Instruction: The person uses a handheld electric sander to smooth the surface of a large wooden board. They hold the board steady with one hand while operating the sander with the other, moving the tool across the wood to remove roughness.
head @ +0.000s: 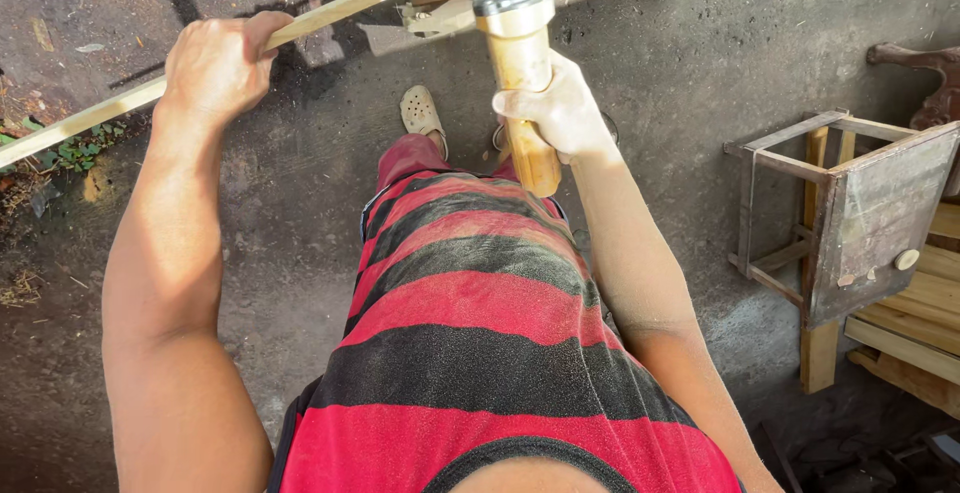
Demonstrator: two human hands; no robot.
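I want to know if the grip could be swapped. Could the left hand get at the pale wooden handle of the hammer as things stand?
Probably yes, once it lets go: the left hand is shut on the long pale wooden strip. The hammer handle, held by the right hand, has open air between.

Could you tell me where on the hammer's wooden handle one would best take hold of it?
Probably low on the hammer, near the butt end of its wooden handle, coming from the person's right side. The handle is straight and round, and the metal head sits far up. The right hand already has its grip there, while the left hand holds the wooden strip.
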